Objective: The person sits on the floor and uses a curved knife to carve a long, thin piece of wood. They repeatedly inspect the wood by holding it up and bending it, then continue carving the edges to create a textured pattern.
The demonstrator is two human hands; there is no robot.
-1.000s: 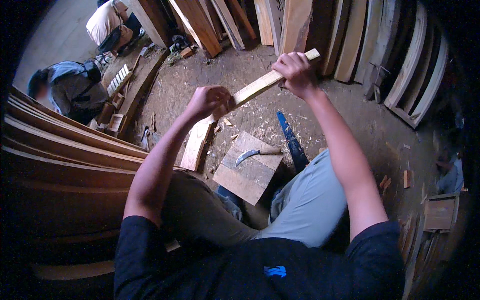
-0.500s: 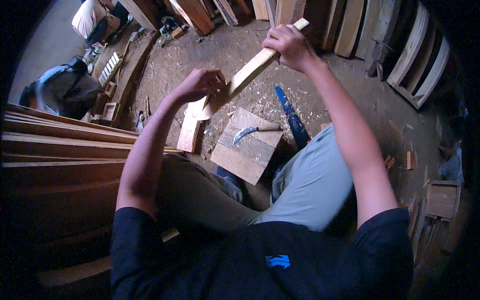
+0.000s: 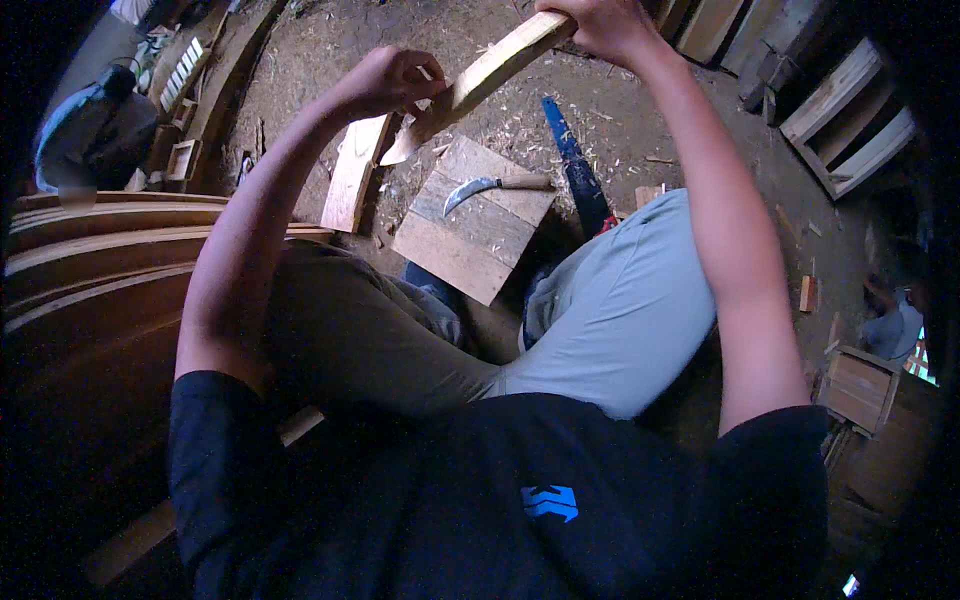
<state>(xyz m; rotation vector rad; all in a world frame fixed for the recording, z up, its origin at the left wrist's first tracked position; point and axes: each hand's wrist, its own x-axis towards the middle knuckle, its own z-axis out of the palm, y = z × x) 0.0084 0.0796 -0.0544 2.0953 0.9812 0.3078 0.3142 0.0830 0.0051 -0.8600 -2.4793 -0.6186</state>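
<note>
A pale wooden bar [image 3: 500,65] slants past the far corner of the low board [image 3: 465,240], its upper end grasped by the right hand [image 3: 610,28]. The left hand [image 3: 392,82] curls by its lower part; whether it grips, I cannot tell. A hooked knife's [image 3: 500,184] handle reaches the board's right corner; shaving-strewn floor [image 3: 640,120] stretches beyond.

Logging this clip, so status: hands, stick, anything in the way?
Right hand gripping stick. Left hand at its lower part, contact unclear. Knife on board, apart from stick.
</note>
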